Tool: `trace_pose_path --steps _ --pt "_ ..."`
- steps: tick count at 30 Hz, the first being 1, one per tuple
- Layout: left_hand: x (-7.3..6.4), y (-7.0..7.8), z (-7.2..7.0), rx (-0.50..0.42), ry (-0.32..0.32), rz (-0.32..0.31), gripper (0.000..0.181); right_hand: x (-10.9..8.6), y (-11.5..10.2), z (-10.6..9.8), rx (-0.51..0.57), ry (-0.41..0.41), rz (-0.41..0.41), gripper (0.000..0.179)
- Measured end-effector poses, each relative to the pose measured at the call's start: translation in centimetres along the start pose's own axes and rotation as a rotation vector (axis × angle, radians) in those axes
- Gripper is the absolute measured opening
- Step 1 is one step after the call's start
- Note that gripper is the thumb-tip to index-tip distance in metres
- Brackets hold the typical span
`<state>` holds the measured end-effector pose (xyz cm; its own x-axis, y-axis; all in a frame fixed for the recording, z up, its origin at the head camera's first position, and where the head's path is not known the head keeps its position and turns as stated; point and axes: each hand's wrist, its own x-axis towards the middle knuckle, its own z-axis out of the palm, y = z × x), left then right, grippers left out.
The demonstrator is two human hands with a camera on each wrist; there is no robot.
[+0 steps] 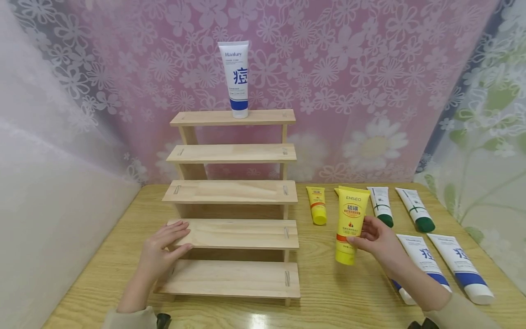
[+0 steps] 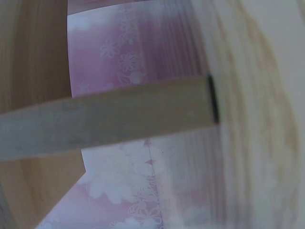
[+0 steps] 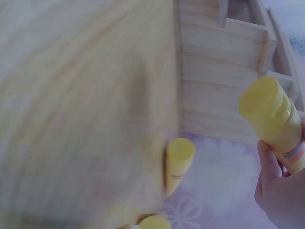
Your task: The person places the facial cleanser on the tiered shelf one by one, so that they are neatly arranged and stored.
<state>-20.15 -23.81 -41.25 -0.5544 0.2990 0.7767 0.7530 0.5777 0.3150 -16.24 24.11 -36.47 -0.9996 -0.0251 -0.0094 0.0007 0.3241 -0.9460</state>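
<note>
My right hand holds a large yellow squeeze tube upright above the table, thumb across its front near the red band. The right wrist view shows the tube's yellow cap and my fingers round its body. My left hand rests on the left end of the second-lowest tier of a five-tier wooden display rack, its fingers lying over the board. On the top tier stands a white tube with a blue band, cap down. Blurred wood of the rack fills much of the left wrist view.
A small yellow tube lies right of the rack; another is mostly hidden behind the held tube. Farther right lie white tubes with green caps and white tubes with blue bands. A floral curtain hangs behind the table.
</note>
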Motion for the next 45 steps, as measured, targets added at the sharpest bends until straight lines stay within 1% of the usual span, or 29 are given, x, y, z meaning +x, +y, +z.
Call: trace_pose_path --steps 5,11,14,24,31,35,37,41,45 --pt "-0.1 -0.1 0.0 0.006 -0.01 -0.006 0.034 0.3 -1.7 0.2 -0.007 0.016 -0.057 0.065" --pt "-0.2 0.0 0.0 -0.001 -0.02 -0.038 0.034 0.9 -3.8 0.5 0.013 0.027 -0.167 0.059" --pt "-0.1 0.0 0.0 -0.001 -0.019 -0.04 0.034 1.3 -4.7 0.7 0.017 0.025 -0.2 0.058" --pt "0.1 0.2 0.0 -0.009 0.003 -0.014 0.033 2.4 -7.1 1.6 0.073 0.022 -0.243 0.059" --pt "0.2 0.3 0.0 -0.016 0.008 -0.012 0.033 3.4 -8.7 2.3 0.123 0.036 -0.311 0.057" --pt "0.2 0.2 0.0 -0.014 0.017 -0.004 0.032 4.0 -9.7 3.1 0.161 0.021 -0.342 0.057" --pt "0.2 0.2 -0.1 -0.013 0.02 -0.004 0.032 4.3 -10.2 3.6 0.173 0.015 -0.348 0.057" --pt "0.2 0.2 -0.2 -0.009 0.004 -0.018 0.031 4.9 -11.3 4.6 0.225 0.0 -0.352 0.056" --pt "0.1 0.2 -0.1 -0.008 0.003 -0.005 0.032 5.5 -12.4 5.4 0.223 0.006 -0.342 0.054"
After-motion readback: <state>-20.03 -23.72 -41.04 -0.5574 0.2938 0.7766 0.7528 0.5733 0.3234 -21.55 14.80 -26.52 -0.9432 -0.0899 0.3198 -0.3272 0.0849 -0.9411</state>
